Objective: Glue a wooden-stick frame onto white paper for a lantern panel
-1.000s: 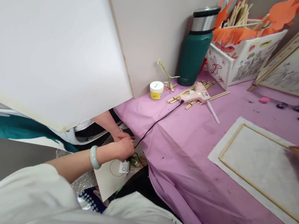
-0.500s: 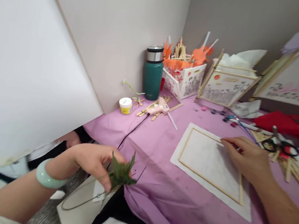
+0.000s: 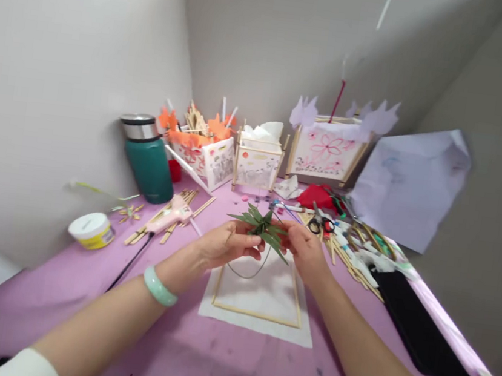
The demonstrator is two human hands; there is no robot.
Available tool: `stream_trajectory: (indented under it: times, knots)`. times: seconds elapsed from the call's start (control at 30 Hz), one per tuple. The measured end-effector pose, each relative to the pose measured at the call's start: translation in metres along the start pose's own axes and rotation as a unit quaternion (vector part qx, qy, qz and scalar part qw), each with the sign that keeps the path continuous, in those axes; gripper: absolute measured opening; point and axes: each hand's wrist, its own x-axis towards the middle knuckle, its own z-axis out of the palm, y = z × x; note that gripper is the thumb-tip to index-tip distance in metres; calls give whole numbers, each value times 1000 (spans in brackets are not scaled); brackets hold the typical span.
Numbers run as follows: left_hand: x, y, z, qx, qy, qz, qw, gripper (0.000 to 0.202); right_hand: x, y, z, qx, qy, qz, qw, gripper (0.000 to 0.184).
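Both of my hands hold a small sprig of green leaves on a thin wire stem above the table. My left hand, with a pale green bangle on the wrist, pinches the sprig from the left. My right hand pinches it from the right. The wire loops down below the leaves. Under my hands lies a white paper sheet with a thin wooden frame on the purple tablecloth.
A green flask, a pink glue gun with a black cord, loose wooden sticks, and a small yellow-and-white tub sit at the left. Paper lantern boxes stand at the back. Scissors, pens and a black flat object lie at the right.
My left hand lifted the leaf sprig from beside the table up over the framed paper. My right hand left the frame and took hold of the sprig. My view swung right.
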Motion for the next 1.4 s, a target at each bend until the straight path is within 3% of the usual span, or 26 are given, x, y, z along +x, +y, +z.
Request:
stream_trajectory:
  times: [0.1,0.27,0.37,0.43,0.5,0.6,0.67,0.77,0.83,0.9,0.97,1.0,1.03,1.1,1.17,1.2,1.23,1.3,1.4]
  knots:
    - [18,-3,0,11,3,-9,1000,23,4,-4,-1,11,58,14,998,30]
    - [27,-8,-4,-13,29,-13,999,31,8,-1,-6,35,94,29,995,26]
    - [26,-6,-12,23,155,9,988,29,10,0,-8,42,132,15,990,26]
    - [24,-3,-16,134,278,87,947,22,9,-3,-8,23,168,-4,985,25]
    - [21,0,-14,296,330,199,874,17,6,-8,-5,-11,198,-24,980,23]
    - [17,2,-2,465,277,317,779,14,0,-15,4,-31,202,-39,978,21]
    - [15,0,8,515,251,352,740,17,-3,-17,10,-14,189,-33,981,21]
    - [13,-5,18,576,260,378,677,17,-6,-12,17,49,167,-6,985,22]
    - [12,-7,21,600,277,384,645,14,-6,-7,20,105,155,22,982,23]
    - [10,-5,21,599,288,395,635,13,-6,-4,21,159,140,57,976,26]
    - [8,0,19,568,298,409,649,13,-5,-3,20,202,124,92,967,28]
    - [8,2,17,539,305,407,671,13,-5,-3,19,217,115,108,963,29]
    - [7,5,15,496,315,393,708,14,-4,-4,18,230,108,120,960,29]
    - [8,9,8,362,327,320,812,20,-3,-4,16,251,96,140,953,28]
    - [10,11,2,191,294,185,918,29,-1,-3,14,270,84,152,947,26]
    - [11,11,0,110,257,110,954,33,-1,-2,13,278,76,157,945,25]
    - [12,11,-2,45,214,43,975,34,-1,-1,13,285,68,162,942,24]
    - [13,12,-3,-38,152,-29,987,33,0,-1,12,293,57,172,939,24]
    - [13,16,-3,-101,154,-5,983,33,-1,-2,12,295,52,187,936,25]
